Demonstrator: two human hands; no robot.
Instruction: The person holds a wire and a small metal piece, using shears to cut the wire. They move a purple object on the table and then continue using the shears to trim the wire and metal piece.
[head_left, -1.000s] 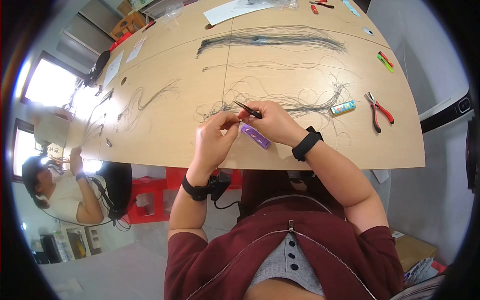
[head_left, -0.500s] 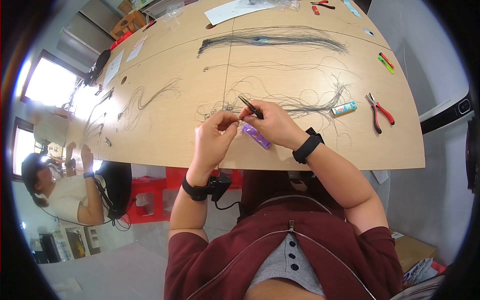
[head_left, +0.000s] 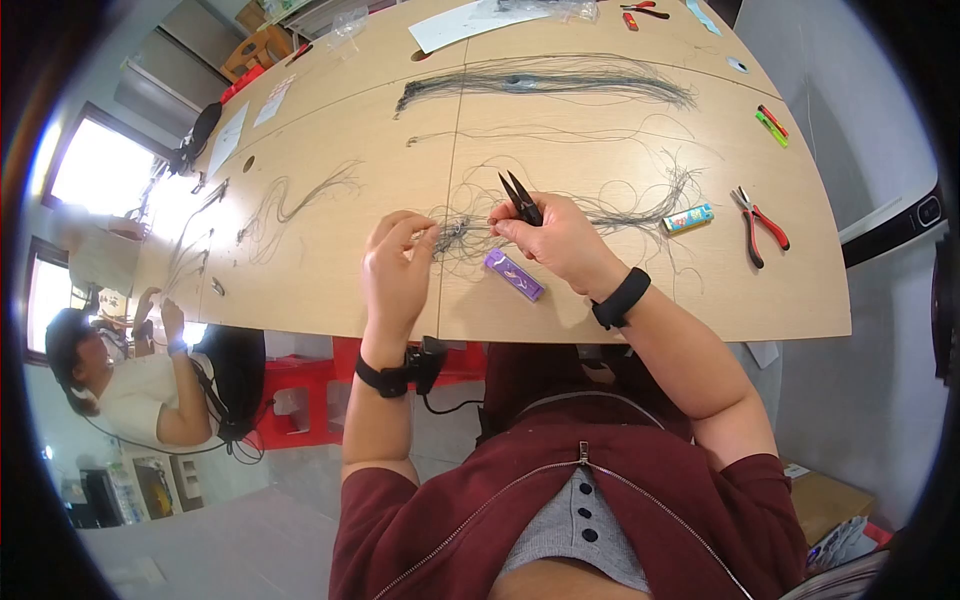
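My right hand [head_left: 548, 240] is closed around black thread snips [head_left: 520, 198], their two points apart and facing up the table. Its thumb and fingertip also pinch a tiny item too small to name. To the left, my left hand [head_left: 398, 262] has its thumb and forefinger pressed together; what they hold, if anything, is too fine to make out. Between and behind the hands lies a tangled bundle of thin dark cords [head_left: 640, 215]. Just below my right hand, a purple lighter-like block [head_left: 513, 276] with a white pattern rests on the table [head_left: 600, 310].
A blue patterned lighter-like block [head_left: 688, 218] and red-handled pliers [head_left: 765, 228] lie at right. Farther back stretch a long cord bundle [head_left: 550, 82] and a few loose strands. More cords [head_left: 285, 205] lie at left, where another person [head_left: 150, 385] sits.
My hands have moved apart, the left one leftward. The snips have tipped up and now show two separated points. More of the purple block shows.
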